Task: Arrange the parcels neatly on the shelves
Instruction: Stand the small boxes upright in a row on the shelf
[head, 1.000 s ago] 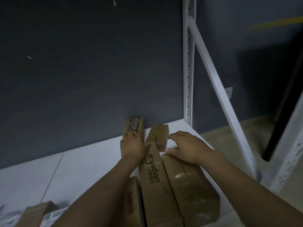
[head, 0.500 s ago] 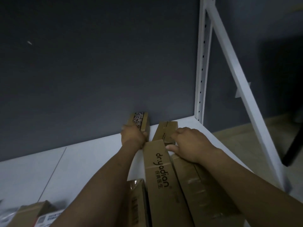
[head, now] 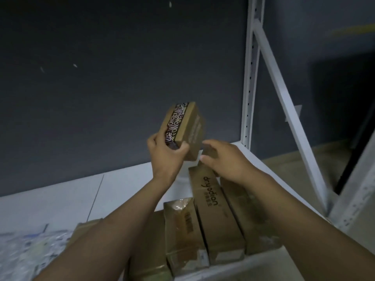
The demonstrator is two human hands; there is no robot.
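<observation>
My left hand (head: 166, 153) grips a small cardboard box with black patterned tape (head: 188, 126) and holds it tilted in the air above the white shelf (head: 60, 203). My right hand (head: 225, 161) is just to its right, fingers and thumb curled round a small plain box (head: 209, 152) that is mostly hidden under the hand. Below lie three long brown parcels side by side: a taped one (head: 182, 226), a "dryadian" box (head: 215, 209) and another (head: 243, 209) partly under my right forearm.
A dark grey wall backs the shelf. A white perforated upright (head: 250, 78) and a diagonal brace (head: 288, 102) stand at the shelf's right end. Plastic-wrapped parcels (head: 30, 254) and a cardboard box (head: 85, 226) lie at the lower left. Bare floor shows at the right.
My left hand has lifted the taped box off the shelf from against the wall and tilted it. My right hand has stayed on the small plain box.
</observation>
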